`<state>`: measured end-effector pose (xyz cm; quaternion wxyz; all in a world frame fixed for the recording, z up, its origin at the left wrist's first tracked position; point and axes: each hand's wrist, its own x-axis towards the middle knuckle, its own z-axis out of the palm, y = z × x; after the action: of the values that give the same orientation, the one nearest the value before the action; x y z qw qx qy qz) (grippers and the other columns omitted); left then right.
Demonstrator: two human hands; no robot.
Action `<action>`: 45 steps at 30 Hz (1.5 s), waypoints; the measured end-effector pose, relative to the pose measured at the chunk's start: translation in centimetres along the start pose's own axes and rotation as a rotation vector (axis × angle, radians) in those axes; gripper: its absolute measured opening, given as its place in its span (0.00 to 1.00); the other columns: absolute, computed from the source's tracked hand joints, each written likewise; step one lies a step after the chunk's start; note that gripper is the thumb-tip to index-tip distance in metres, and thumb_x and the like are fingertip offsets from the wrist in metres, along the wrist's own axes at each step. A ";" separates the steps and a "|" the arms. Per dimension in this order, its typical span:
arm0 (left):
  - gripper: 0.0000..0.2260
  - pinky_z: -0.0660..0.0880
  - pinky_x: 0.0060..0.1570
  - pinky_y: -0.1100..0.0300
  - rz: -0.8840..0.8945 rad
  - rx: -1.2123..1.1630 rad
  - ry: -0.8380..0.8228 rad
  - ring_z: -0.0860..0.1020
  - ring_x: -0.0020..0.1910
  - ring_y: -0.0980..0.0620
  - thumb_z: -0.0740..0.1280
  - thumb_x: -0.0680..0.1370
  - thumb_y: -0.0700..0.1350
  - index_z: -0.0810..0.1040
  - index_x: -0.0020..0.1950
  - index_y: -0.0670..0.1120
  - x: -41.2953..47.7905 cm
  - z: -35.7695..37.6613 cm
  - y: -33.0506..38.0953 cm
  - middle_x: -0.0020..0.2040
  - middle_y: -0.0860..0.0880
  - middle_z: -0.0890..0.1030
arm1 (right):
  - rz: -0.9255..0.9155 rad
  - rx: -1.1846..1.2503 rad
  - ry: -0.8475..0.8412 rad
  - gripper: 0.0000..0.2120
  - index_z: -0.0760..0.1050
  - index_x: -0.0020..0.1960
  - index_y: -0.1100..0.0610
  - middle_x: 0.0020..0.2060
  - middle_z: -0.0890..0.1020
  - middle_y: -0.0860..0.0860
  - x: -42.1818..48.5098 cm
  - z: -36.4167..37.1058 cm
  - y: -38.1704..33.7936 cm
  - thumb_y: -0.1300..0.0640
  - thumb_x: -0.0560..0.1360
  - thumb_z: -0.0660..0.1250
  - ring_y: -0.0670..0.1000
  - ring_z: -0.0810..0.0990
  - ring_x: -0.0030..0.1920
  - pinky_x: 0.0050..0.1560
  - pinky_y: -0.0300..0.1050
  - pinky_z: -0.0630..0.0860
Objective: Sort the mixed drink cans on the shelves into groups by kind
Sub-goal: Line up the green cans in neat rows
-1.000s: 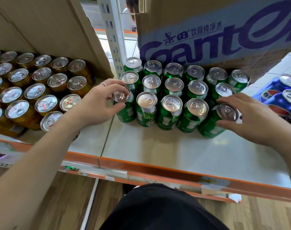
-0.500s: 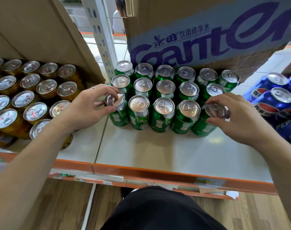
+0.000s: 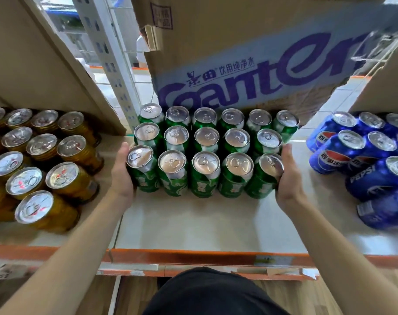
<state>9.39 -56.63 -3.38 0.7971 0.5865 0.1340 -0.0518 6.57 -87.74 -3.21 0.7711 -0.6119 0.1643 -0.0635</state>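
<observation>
Sixteen green cans [image 3: 206, 163] stand upright in a tight block at the middle of the shelf [image 3: 204, 223]: six in the back row, five in the middle row and five in the front row, all with their silver tops up. The left hand [image 3: 121, 176] lies flat against the outer side of the front-left can [image 3: 140, 156], and the right hand [image 3: 289, 178] lies flat against the outer side of the front-right can [image 3: 270, 165]. The front row sits squeezed between the two palms. Neither grip is clamped round a can. The fingers of both hands run straight along the sides of the block and point toward the back of the shelf.

Gold cans [image 3: 45, 155] stand grouped on the left part of the shelf, just beyond the left hand. Blue cans [image 3: 361, 160] with Pepsi labels are grouped on the right, apart from the green block, with bare shelf between them and the right hand. A cardboard box [image 3: 239, 53] with purple lettering hangs over the back row of green cans. A perforated upright post [image 3: 111, 64] rises behind the left back corner of the block. The shelf has an orange front edge.
</observation>
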 end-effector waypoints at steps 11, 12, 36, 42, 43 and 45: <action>0.25 0.75 0.63 0.50 0.083 -0.002 -0.077 0.79 0.62 0.43 0.48 0.84 0.58 0.76 0.67 0.45 1.3 0.0 0.5 0.64 0.41 0.80 | 0.063 0.088 0.045 0.23 0.76 0.66 0.57 0.56 0.84 0.52 0.7 0.4 -0.7 0.44 0.82 0.53 0.53 0.81 0.59 0.62 0.48 0.75; 0.25 0.75 0.63 0.51 0.084 -0.016 -0.077 0.79 0.61 0.43 0.49 0.84 0.58 0.76 0.67 0.45 1.3 0.1 0.4 0.63 0.41 0.80 | 0.061 0.088 0.054 0.23 0.76 0.65 0.57 0.55 0.84 0.52 0.7 0.4 -0.7 0.44 0.82 0.54 0.53 0.81 0.58 0.62 0.48 0.76; 0.47 0.49 0.70 0.26 0.844 1.993 -0.316 0.51 0.79 0.36 0.45 0.68 0.82 0.51 0.81 0.58 -0.4 4.8 2.4 0.81 0.48 0.56 | -0.922 -1.226 -0.320 0.39 0.71 0.71 0.56 0.74 0.67 0.52 1.3 -1.7 -1.9 0.31 0.70 0.65 0.59 0.59 0.76 0.74 0.59 0.61; 0.46 0.54 0.70 0.27 0.819 1.980 -0.342 0.54 0.79 0.36 0.46 0.68 0.81 0.50 0.81 0.58 -0.4 5.0 2.5 0.81 0.47 0.58 | -0.884 -1.198 -0.353 0.42 0.71 0.71 0.57 0.73 0.70 0.52 1.5 -1.8 -1.9 0.30 0.67 0.68 0.58 0.60 0.76 0.73 0.58 0.62; 0.46 0.53 0.70 0.27 0.830 1.972 -0.339 0.54 0.79 0.36 0.46 0.68 0.81 0.51 0.81 0.57 -0.5 5.0 2.6 0.81 0.47 0.58 | -0.861 -1.255 -0.350 0.44 0.70 0.73 0.55 0.74 0.67 0.50 1.4 -2.0 -2.1 0.28 0.66 0.67 0.58 0.58 0.77 0.73 0.60 0.63; 0.47 0.52 0.70 0.26 0.863 1.943 -0.333 0.53 0.79 0.35 0.48 0.68 0.81 0.53 0.81 0.57 -1.0 5.2 2.6 0.81 0.47 0.58 | -0.830 -1.359 -0.334 0.48 0.66 0.75 0.49 0.77 0.62 0.48 0.9 -2.3 -2.3 0.23 0.63 0.64 0.59 0.55 0.78 0.72 0.63 0.64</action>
<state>9.87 -60.83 0.77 -0.0509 0.9522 -0.2929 0.0704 6.87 -90.65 -1.64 0.1593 -0.9587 -0.1906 -0.1387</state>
